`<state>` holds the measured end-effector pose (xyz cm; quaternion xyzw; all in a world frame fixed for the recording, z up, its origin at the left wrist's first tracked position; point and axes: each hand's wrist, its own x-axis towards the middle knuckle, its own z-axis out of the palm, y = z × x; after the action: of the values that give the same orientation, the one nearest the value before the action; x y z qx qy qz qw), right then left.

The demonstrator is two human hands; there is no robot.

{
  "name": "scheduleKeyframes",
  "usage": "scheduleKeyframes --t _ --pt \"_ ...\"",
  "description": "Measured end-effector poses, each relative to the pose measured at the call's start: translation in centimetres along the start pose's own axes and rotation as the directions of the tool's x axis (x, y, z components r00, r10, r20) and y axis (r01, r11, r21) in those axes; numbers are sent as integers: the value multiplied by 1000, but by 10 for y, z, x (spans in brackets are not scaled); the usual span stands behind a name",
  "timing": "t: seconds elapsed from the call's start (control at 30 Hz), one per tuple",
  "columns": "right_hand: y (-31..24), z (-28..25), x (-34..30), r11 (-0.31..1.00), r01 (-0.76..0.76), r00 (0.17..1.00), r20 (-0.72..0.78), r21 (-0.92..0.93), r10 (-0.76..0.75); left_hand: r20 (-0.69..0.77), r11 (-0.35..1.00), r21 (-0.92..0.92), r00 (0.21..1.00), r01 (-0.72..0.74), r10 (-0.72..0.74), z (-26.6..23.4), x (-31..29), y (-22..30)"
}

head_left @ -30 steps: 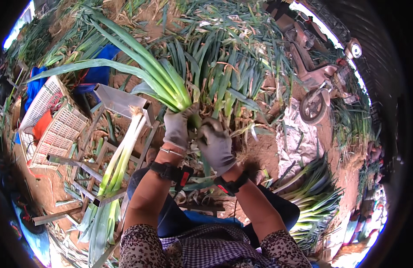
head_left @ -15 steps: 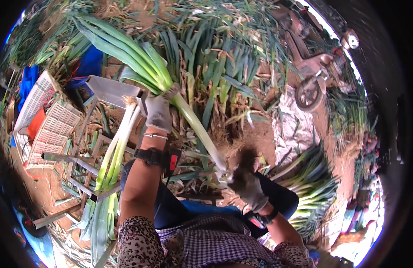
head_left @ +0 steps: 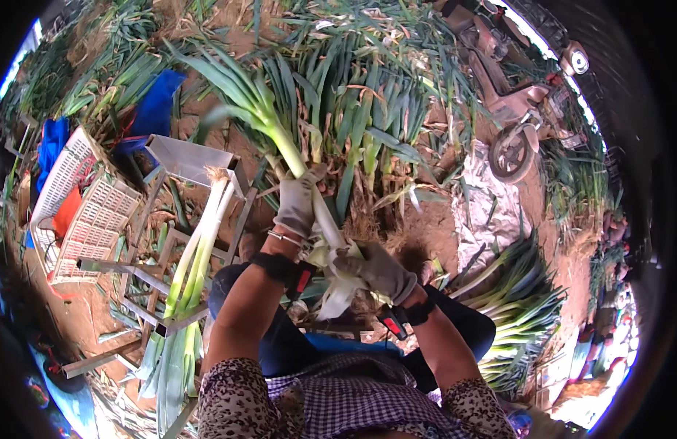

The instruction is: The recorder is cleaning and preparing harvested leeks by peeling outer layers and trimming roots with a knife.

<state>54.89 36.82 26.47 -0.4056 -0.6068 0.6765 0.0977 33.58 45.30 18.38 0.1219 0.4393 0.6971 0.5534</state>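
Note:
Slanting across the middle is a leek, its green leaves pointing to the far left and its pale stalk coming down toward me. My left hand, in a grey work glove, is closed around the middle of the stalk. At the lower stalk my right hand, gloved too, is closed on the leek's whitish outer layer, which hangs loose below the fingers. The root end is hidden by that layer and the right hand. Several trimmed leeks with pale stalks lie left of my left forearm.
Untrimmed leeks stand bunched ahead of me. A metal frame with a tray and a cream plastic basket are at left. More leeks are piled at right, near a whitish sheet and a parked scooter.
My right hand has moved up and left onto the leek's stalk, and a whitish outer layer now hangs loose. The left hand and leek have shifted right and slightly nearer.

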Motion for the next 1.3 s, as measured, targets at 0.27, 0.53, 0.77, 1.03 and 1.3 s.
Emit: scheduleKeyframes --t 0.27,0.53,0.77,1.03,1.3 --pt "15 5 -76 872 -1 954 -263 -490 -146 -211 956 238 970 170 -120 4 35 -7" --pt "15 14 -195 881 -165 940 -341 -444 4 -322 958 285 944 19 77 -38 73 -7" --pt "25 -14 -280 916 -346 895 -366 -206 255 -242 994 59 967 91 -74 -42 89 -9" --pt "-17 -50 -19 888 272 900 -230 -370 -371 64 971 -216 993 106 -94 11 33 -4" --pt "62 -15 -47 953 157 945 -240 -259 -221 195 972 -229 981 59 -13 -8 24 38"
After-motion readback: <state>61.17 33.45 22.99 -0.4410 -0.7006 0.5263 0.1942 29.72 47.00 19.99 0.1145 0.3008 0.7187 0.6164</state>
